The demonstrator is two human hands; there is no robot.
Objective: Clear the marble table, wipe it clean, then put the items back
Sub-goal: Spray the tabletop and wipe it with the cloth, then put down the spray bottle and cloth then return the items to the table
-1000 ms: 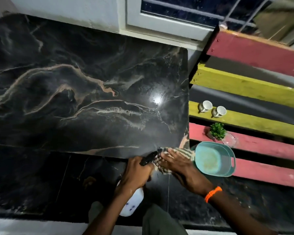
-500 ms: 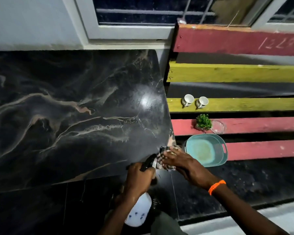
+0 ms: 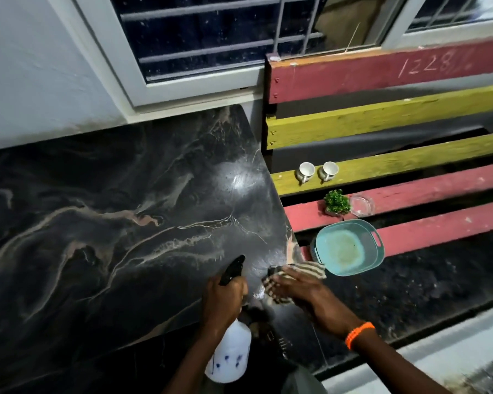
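Head view, looking down: marble table (image 3: 111, 223) dark with pale veins, a wet glare patch near its right edge; left hand (image 3: 225, 300) curled round the neck of a white spray bottle (image 3: 229, 356), black nozzle aimed over the tabletop; right hand (image 3: 299, 285) lies flat, fingers straight, pressing a striped cloth (image 3: 310, 270) onto the table's near right corner; orange wristband (image 3: 359, 334) on that arm. Beside the table, a slatted bench (image 3: 410, 155) in red and yellow; on it two white cups (image 3: 318, 170) side by side, small green plant (image 3: 336, 201), clear glass dish (image 3: 360, 204) just beside the plant, teal basin (image 3: 350, 245) nearest the cloth.
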